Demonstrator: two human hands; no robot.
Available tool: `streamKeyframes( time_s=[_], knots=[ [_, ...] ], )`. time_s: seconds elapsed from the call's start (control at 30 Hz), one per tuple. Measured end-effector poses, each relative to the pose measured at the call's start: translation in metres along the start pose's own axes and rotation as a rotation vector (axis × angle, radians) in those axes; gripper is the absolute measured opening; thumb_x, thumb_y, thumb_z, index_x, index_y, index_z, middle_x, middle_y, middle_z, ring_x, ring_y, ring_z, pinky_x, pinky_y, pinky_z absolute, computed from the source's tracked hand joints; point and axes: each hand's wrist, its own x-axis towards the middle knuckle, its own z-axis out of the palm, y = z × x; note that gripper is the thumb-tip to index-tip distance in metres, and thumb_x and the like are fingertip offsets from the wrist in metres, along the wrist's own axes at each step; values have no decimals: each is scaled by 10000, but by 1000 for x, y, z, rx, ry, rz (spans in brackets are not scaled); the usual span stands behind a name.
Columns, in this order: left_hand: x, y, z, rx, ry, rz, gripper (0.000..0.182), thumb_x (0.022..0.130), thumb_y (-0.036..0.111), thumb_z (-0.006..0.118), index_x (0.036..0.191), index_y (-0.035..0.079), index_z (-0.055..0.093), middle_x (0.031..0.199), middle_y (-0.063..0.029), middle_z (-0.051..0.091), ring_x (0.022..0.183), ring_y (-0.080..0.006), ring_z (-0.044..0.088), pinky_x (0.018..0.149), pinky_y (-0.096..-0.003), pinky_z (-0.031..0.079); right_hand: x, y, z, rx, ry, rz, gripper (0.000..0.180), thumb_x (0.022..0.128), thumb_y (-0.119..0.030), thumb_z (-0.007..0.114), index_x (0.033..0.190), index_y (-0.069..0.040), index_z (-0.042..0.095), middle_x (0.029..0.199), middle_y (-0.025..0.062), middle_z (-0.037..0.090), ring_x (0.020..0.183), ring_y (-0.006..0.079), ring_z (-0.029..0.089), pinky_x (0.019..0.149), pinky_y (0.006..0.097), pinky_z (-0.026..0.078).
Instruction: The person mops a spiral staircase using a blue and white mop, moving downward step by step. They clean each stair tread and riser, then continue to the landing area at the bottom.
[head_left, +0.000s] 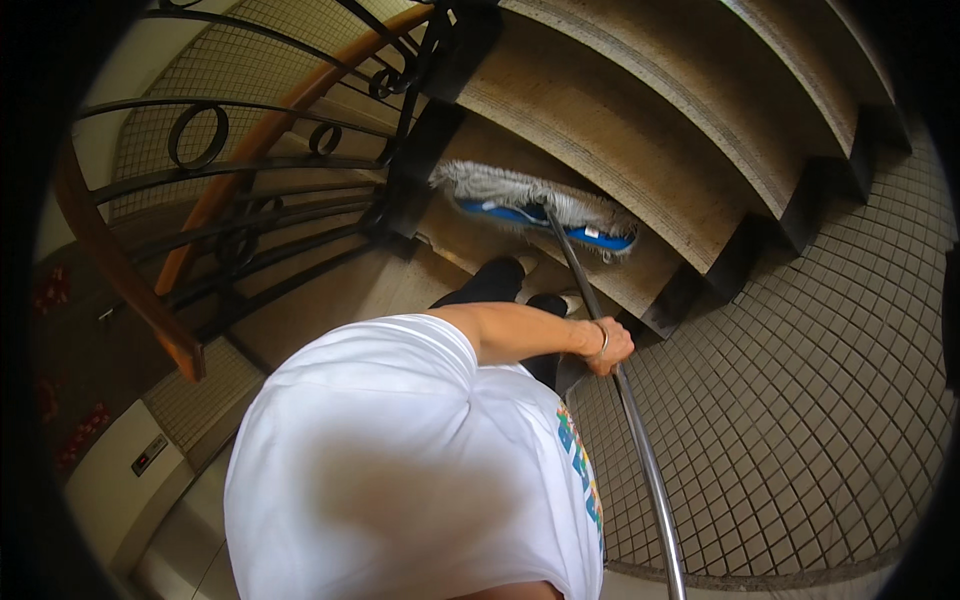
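Observation:
My left hand (611, 346), with a bracelet at the wrist, is closed around the metal handle (645, 442) of a wide dust mop. The handle runs from below the picture, past my hand, up to the mop head. The grey fringed mop head (525, 187), with a blue backing (600, 238), lies along a stair tread close to the riser and looks slightly blurred. My right hand is out of view; a bit of skin shows at the bottom edge. My feet, in light shoes, stand just below the mop head, partly hidden by the dark trousers.
Curved stone stairs (600, 112) rise towards the upper right. On the left stand a black iron railing (247, 165) and a wooden handrail (300, 97), with more steps beyond. A tiled wall (772, 397) borders the stairs on the right. A pale panel with a small display (148, 455) is at lower left.

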Motion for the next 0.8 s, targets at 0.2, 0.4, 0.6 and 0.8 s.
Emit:
streamKeyframes(
  time_s=[0.2, 0.4, 0.6, 0.8],
  knots=[
    [-39, -117, -20, 0, 116, -328, 301, 643, 299, 731, 902, 145, 724, 899, -131, 693, 927, -326, 654, 798, -424, 528, 4, 122, 68, 131, 151, 218, 355, 931, -242, 426, 595, -175, 334, 475, -37, 260, 396, 103, 264, 431, 268, 299],
    [-86, -196, -5, 48, 703, -393, 101, 652, 166, 668, 746, 127, 670, 788, -121, 641, 841, -336, 605, 767, -421, 492, 19, 196, 165, 73, -113, 114, 396, 893, -100, 501, 560, -174, 301, 371, -50, 314, 295, 55, 285, 357, 175, 277],
    [-86, -183, 27, -13, 1023, -323, 74, 655, 89, 595, 627, 115, 532, 666, -89, 582, 698, -313, 557, 693, -388, 432, 6, 177, 126, 450, -600, 256, 391, 841, -62, 520, 545, -178, 294, 350, -63, 341, 276, 42, 308, 354, 175, 293],
    [-44, -94, 85, 55, 1181, -189, 213, 731, 126, 633, 564, 51, 525, 623, -151, 539, 654, -364, 538, 653, -442, 427, -28, 121, -17, 519, -617, 79, 364, 856, -129, 503, 541, -158, 322, 414, -30, 425, 343, 72, 394, 399, 234, 379]
  ],
)
